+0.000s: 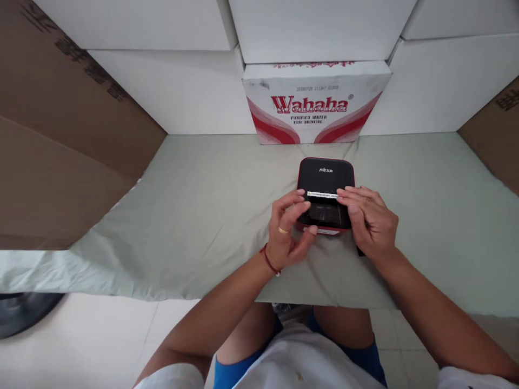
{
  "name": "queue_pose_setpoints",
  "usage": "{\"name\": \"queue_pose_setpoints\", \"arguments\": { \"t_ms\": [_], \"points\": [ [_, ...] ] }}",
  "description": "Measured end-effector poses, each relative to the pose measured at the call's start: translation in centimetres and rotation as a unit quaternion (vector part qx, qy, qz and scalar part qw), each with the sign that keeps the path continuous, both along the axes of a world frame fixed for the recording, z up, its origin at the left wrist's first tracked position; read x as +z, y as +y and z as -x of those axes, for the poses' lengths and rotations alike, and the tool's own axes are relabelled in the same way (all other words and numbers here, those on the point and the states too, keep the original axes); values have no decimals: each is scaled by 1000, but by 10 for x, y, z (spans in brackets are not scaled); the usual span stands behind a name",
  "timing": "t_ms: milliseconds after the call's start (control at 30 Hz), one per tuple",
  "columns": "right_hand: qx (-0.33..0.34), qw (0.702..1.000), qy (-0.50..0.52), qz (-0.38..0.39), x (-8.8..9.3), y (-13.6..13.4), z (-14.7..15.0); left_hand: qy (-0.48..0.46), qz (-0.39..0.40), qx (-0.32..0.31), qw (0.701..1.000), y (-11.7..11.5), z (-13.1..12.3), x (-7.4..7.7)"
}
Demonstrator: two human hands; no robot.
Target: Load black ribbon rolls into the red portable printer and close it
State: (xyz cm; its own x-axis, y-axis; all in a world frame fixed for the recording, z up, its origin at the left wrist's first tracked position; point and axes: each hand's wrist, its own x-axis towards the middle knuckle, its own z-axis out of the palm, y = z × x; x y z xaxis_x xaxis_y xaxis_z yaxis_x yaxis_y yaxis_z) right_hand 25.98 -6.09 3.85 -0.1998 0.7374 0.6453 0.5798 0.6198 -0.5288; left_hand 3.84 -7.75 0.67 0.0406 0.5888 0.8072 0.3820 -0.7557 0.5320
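Observation:
A black box [325,181] with rounded corners and a red edge lies flat on the cloth in front of me. Its top bears small pale lettering, a white label strip [321,194] with a tiny warning triangle, and a glossy dark panel [325,213] nearer to me. My left hand [289,224] touches the left side and front corner, its fingers curved and apart, the thumb by the front edge. On the right, my right hand [371,219] grips the box's side, fingertips over the strip's right end. A dark object [360,252] shows partly beneath the right wrist.
Behind the box stands a Wahaha water carton [318,105], against stacked white boxes [194,89]. A large brown carton [65,140] borders the left, another brown carton [492,135] the right. Pale green cloth [211,205] covers the table, its front edge over my legs.

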Motion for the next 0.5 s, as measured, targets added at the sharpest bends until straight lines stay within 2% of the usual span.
{"name": "queue_pose_setpoints", "arguments": {
  "t_ms": [67,133,267,367,500],
  "points": [
    [0,1000,-7,0,-2,-5,0,-54,51,2,997,3,2,-4],
    [11,1000,-11,-8,-2,-10,0,-111,141,-4,984,9,6,-10],
    [54,997,-39,-35,1,-16,-1,-218,287,-90,928,27,15,-23],
    [53,996,-43,-55,1,-17,-1,-276,333,-171,885,38,17,-23],
    [45,997,-25,-66,-1,-18,2,-366,371,-232,821,47,13,-13]
  ]
}}
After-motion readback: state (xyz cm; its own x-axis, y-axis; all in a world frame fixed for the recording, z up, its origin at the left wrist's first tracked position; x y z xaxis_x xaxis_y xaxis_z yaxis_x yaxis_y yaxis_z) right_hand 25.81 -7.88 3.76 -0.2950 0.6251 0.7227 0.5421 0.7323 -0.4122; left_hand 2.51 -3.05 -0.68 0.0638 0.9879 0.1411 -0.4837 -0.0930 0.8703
